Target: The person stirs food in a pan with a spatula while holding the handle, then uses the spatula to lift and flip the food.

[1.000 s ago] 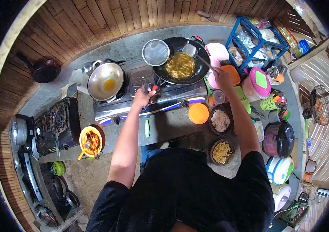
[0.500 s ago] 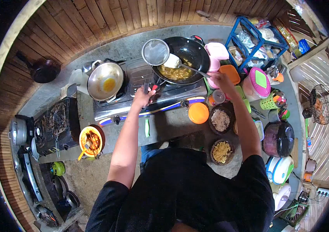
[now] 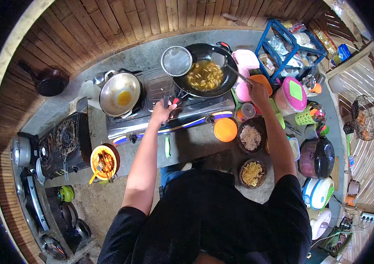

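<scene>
A black wok [image 3: 227, 82] sits on the right side of the stove [image 3: 169, 117], with yellowish pieces [image 3: 205, 75] in oil. My right hand [image 3: 258, 91] is closed around the handle of a metal spatula [image 3: 218, 59], whose blade is at the wok's upper right inside. My left hand [image 3: 162, 111] grips the dark handle of a round mesh strainer [image 3: 176, 61]; the strainer's head overlaps the wok's left rim. A lighter wok [image 3: 113, 88] with a little yellow oil stands on the left burner.
An orange bowl [image 3: 110, 154] of dark red food with a spoon is at the left. An orange lid [image 3: 225, 130], a bowl of pale shreds [image 3: 250, 137] and a bowl of yellow pieces [image 3: 252, 173] lie nearer me. Right: a blue rack [image 3: 262, 44] and pink container [image 3: 293, 94].
The spatula went down to the wok's left side among the pieces, then back to the upper right. The pieces have shifted and spread in the oil. My left hand and the strainer stayed nearly still.
</scene>
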A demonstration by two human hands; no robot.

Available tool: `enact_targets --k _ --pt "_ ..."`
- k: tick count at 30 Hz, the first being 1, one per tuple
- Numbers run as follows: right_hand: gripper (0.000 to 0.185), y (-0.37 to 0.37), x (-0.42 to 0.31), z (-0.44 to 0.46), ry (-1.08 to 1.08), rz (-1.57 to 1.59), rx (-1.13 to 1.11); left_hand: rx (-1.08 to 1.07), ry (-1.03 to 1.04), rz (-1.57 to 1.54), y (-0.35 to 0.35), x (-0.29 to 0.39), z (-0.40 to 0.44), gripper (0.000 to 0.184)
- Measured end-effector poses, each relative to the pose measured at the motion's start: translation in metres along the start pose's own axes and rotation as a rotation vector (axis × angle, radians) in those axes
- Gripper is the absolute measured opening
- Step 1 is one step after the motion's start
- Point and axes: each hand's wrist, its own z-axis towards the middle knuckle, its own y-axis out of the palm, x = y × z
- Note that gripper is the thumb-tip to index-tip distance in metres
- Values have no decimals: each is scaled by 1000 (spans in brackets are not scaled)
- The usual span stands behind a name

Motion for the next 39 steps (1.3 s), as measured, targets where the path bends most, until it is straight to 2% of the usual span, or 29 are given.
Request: enact_targets --k 2,3,5,6,8,9,11,14,18,20,24,26,29,33,35,36,39 --pt "24 17 20 1 2 -83 -187 -37 38 -13 0 -7 6 27" --pt "24 12 17 1 2 -83 -187 -37 37 -13 0 -7 6 27" --pt "25 -16 -1 -1 66 161 -374 -26 33 -36 1 -5 3 27" --pt "25 -28 -11 -1 68 161 -373 -27 33 -35 1 -6 5 27" --pt "28 -42 -26 -2 216 396 -597 -46 36 -42 0 -11 7 27" --pt "28 -39 -22 -6 216 396 -597 -46 36 -41 -1 -11 7 27" --pt "28 -30 -13 -13 3 449 -530 -44 60 -38 -1 -11 7 27" --pt "29 -31 -20 -20 82 559 -480 -27 29 -35 -2 -2 0 27" --pt "26 -46 -36 -19 85 574 -412 -23 19 -30 -3 1 -1 28" --pt "25 -49 -38 -17 69 392 -358 -12 2 22 -3 7 -5 28" --pt "26 -45 -42 -13 12 301 -244 -31 -21 -10 -2 -2 2 28" --pt "27 -33 -39 -9 30 120 -175 -24 2 -50 -2 0 0 27" --pt "27 -8 -30 -6 36 116 -46 -5 30 -38 0 -6 4 27" --pt "28 22 -32 -3 88 38 -62 -26 9 12 -5 21 -14 28" --pt "28 38 -33 -2 -62 243 -15 -17 14 0 -4 15 -11 27" --pt "28 46 -31 -2 -62 247 -12 -12 13 -14 -4 14 -11 27" --pt "30 62 -33 3 34 566 -297 -3 2 12 -3 14 -10 26"
